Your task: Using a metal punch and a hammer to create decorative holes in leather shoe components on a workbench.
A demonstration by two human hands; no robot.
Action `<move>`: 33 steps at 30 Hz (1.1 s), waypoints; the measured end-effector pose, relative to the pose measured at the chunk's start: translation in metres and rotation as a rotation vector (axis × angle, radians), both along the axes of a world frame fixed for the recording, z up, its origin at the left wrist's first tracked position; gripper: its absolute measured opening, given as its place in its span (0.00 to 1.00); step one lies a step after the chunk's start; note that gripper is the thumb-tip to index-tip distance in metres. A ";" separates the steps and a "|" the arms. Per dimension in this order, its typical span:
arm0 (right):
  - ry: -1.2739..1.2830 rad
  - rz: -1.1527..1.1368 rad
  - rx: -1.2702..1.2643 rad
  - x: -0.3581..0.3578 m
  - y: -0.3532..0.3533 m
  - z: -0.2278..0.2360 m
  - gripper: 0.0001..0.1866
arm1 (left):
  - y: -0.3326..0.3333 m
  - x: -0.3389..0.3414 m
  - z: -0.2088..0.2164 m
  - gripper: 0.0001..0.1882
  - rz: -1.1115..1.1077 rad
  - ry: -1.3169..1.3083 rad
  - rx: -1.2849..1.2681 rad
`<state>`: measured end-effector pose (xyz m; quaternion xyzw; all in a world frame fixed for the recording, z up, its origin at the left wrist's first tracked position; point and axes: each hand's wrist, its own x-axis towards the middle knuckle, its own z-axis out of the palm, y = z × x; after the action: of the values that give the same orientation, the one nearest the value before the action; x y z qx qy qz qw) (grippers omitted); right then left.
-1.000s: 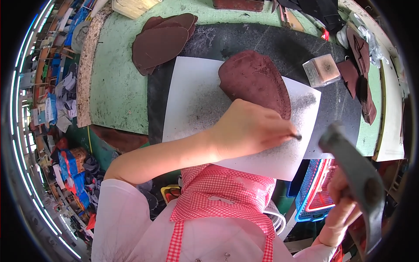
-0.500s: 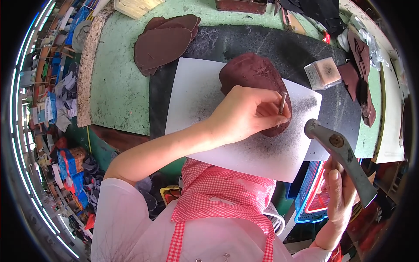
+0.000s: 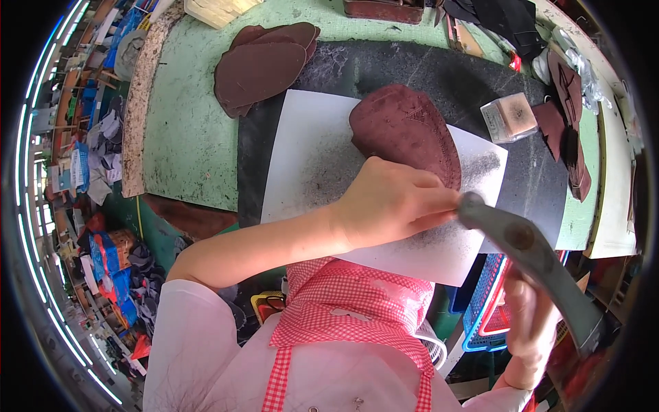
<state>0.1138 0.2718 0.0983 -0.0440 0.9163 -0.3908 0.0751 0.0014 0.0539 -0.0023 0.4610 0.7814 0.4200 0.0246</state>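
Note:
My left hand (image 3: 401, 206) is closed in a pinch over the near right edge of a dark maroon leather piece (image 3: 405, 130). The slim metal punch seen in it earlier is hidden now by the fingers and the hammer head. My right hand (image 3: 527, 309), a little blurred, grips a hammer (image 3: 542, 264) by its handle, mostly hidden under the head. The hammer's round face is right at my left fingertips; whether it touches the punch I cannot tell. Under the leather lies a white sheet (image 3: 295, 151) strewn with dark specks.
A black mat (image 3: 257, 165) lies beneath the sheet on the green table (image 3: 192, 130). Brown leather pieces (image 3: 264, 65) are stacked at the far left. A small clear box with a beige block (image 3: 511, 117) stands on the right, near leather scraps (image 3: 570, 117). Below hangs a blue basket (image 3: 480, 323).
My left hand has come nearer to me along the leather's edge, and the punch has gone out of sight. The hammer head has swung left to my left fingertips.

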 end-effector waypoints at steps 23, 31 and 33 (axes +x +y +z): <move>-0.079 -0.259 -0.364 0.013 -0.003 -0.010 0.26 | 0.002 -0.015 0.003 0.06 -0.042 -0.922 0.137; 0.029 -0.314 -0.269 0.020 -0.002 -0.006 0.25 | 0.002 -0.008 0.006 0.06 0.012 -0.755 0.032; 0.085 -0.402 -0.236 0.022 0.000 -0.006 0.28 | 0.002 -0.007 0.007 0.06 0.028 -0.741 0.033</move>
<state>0.1358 0.2717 0.0924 0.1143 0.8570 -0.5001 -0.0484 -0.0055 0.0559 0.0044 0.2673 0.7186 0.5713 0.2927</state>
